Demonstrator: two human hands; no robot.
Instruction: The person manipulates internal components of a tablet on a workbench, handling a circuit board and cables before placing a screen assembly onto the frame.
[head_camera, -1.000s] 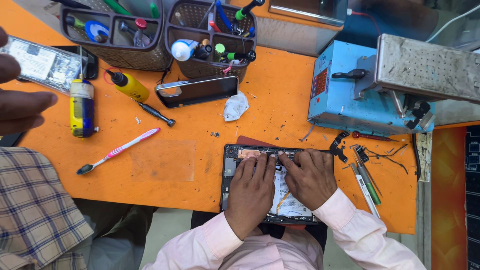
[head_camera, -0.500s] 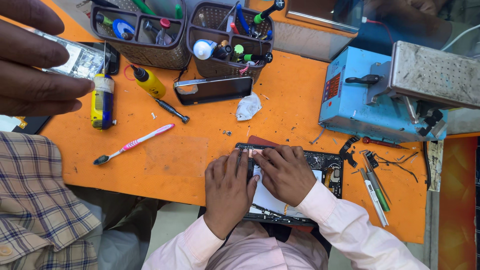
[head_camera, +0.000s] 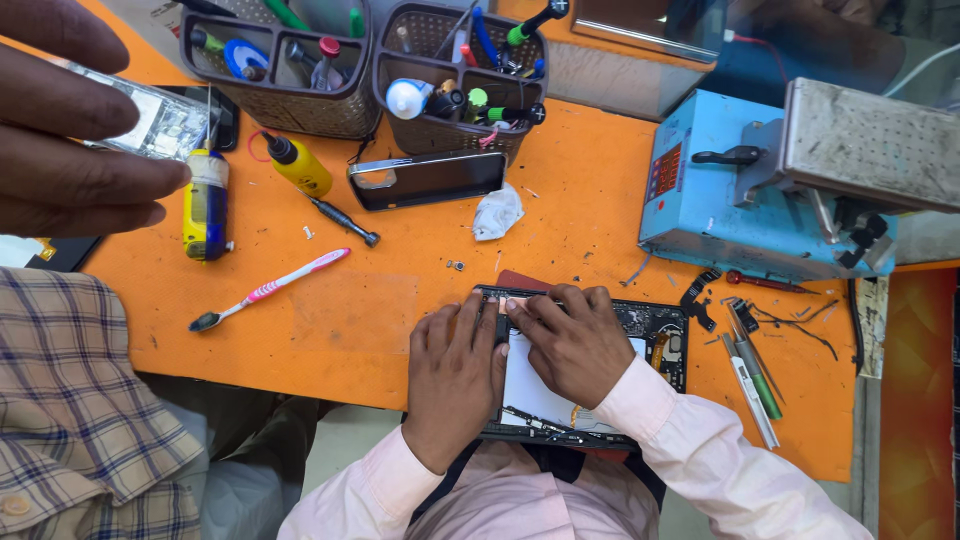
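On the opened tablet (head_camera: 655, 335) — left hand (head_camera: 455, 375), right hand (head_camera: 570, 345) — both press flat.

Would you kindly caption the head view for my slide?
Both hands, left hand and right hand, press on an opened tablet on an orange table.

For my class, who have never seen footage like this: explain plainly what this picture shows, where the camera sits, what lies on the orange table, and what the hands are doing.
A camera worn on a person's head looks down at an orange table. Both hands, left hand and right hand, press on an opened tablet with its insides showing; neither grips anything. Nearby lie a toothbrush, a yellow bottle, a phone, tool baskets and a blue machine. At the left edge, another person's hand is beside a clear packet.
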